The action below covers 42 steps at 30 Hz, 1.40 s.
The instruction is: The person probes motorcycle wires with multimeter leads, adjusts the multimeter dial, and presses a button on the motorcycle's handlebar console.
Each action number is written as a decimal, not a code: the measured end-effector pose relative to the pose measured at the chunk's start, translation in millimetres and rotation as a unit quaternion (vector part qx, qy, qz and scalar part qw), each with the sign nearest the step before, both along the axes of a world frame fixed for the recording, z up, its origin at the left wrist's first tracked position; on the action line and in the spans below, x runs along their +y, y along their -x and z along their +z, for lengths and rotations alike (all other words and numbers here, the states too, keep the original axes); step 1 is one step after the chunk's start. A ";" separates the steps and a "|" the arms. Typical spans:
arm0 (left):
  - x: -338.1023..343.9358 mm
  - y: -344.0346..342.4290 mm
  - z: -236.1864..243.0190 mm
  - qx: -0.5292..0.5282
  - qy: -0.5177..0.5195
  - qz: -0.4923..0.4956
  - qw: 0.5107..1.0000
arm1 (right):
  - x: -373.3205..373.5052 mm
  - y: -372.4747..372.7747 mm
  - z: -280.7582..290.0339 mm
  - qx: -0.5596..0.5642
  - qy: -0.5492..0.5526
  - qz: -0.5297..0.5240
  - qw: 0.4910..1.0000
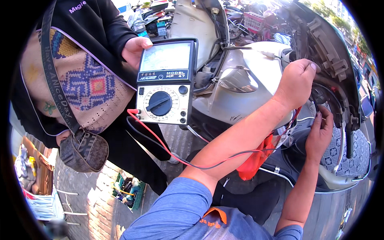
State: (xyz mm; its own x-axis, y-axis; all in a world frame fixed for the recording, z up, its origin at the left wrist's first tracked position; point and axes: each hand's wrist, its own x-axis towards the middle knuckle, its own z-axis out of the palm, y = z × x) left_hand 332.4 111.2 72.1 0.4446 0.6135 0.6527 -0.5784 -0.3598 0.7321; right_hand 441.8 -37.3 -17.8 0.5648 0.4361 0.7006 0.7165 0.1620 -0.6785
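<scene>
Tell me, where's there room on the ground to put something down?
Bare paving lies between the green crate and the pale striped thing. Some grey ground shows right of the right forearm, below the scooter. It's crowded around the left hand and right hand.

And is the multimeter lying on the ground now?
No, the other person's hand holds the multimeter up by its upper corner, with its face toward the camera.
</scene>
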 end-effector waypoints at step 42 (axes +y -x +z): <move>0.7 -0.3 10.8 -0.007 0.013 -0.012 1.000 | 22.8 89.7 68.7 -0.215 -0.112 -0.062 0.968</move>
State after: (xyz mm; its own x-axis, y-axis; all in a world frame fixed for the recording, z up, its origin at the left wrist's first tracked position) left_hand 332.7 111.9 82.9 0.4504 0.6193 0.6431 -0.5966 -0.3271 0.7329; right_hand 352.1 -14.5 50.9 0.2371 0.1931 0.9521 0.9486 0.1655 -0.2698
